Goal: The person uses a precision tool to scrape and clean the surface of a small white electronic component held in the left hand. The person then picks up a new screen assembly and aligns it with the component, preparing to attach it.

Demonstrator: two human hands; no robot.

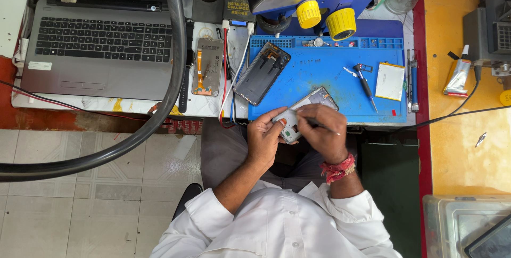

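Left hand [264,134]: raised at the table edge, palm turned toward two o'clock, fingers curled in a closed grip, thumb uppermost. Left forearm: bare, running down toward seven o'clock into a rolled white sleeve.

Right hand [321,130]: just beside the left at its three o'clock, back of the hand facing up, fingers bunched in a tight pinching grip, knuckles toward eleven o'clock. Right wrist: wound with red thread. Right forearm: bare, short in view, dropping toward five o'clock into a white sleeve. Both elbows bent, hands nearly touching.
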